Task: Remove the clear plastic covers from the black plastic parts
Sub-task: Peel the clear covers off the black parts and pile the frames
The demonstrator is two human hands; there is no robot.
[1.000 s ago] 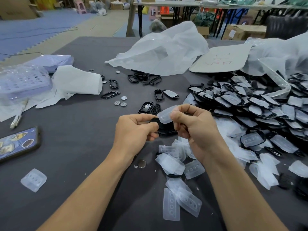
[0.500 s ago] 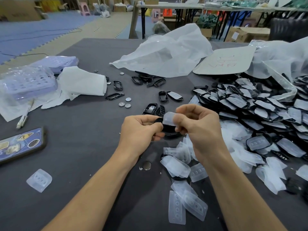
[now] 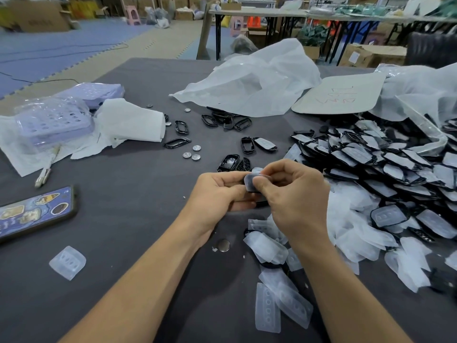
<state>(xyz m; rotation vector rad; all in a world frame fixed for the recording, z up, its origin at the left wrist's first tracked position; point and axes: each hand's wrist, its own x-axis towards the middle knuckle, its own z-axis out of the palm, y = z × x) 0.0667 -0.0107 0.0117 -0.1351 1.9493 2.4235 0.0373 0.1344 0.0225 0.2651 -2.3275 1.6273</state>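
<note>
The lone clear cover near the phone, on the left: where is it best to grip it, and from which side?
Probably pinch the lone clear cover across two opposite edges, coming from straight above. It lies flat on the table with nothing touching it, so its rim is free all round, and its thin shell offers no handle.
</note>
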